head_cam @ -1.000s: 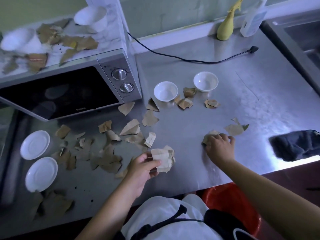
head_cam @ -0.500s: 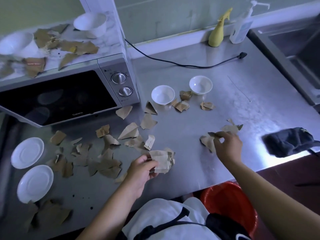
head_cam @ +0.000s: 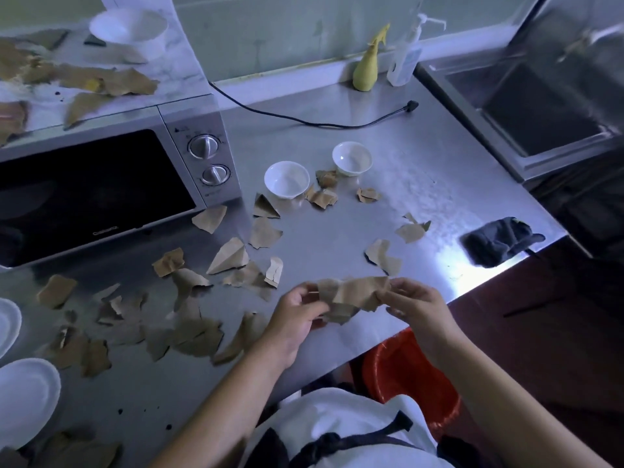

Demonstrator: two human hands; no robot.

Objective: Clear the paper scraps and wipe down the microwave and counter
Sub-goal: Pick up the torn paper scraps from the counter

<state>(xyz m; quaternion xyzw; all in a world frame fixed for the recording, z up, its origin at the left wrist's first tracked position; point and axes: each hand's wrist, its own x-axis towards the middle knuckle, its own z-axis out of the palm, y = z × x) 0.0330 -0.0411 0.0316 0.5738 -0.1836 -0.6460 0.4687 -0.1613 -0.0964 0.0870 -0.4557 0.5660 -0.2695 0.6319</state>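
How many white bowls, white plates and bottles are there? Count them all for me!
White bowls: 3
White plates: 2
Bottles: 2
Total: 7

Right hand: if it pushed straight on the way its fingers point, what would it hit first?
The right hand points left into the bundle of scraps it pinches. Just beyond that it would probably meet the left hand, which grips the other end. Depth from this single view is uncertain.
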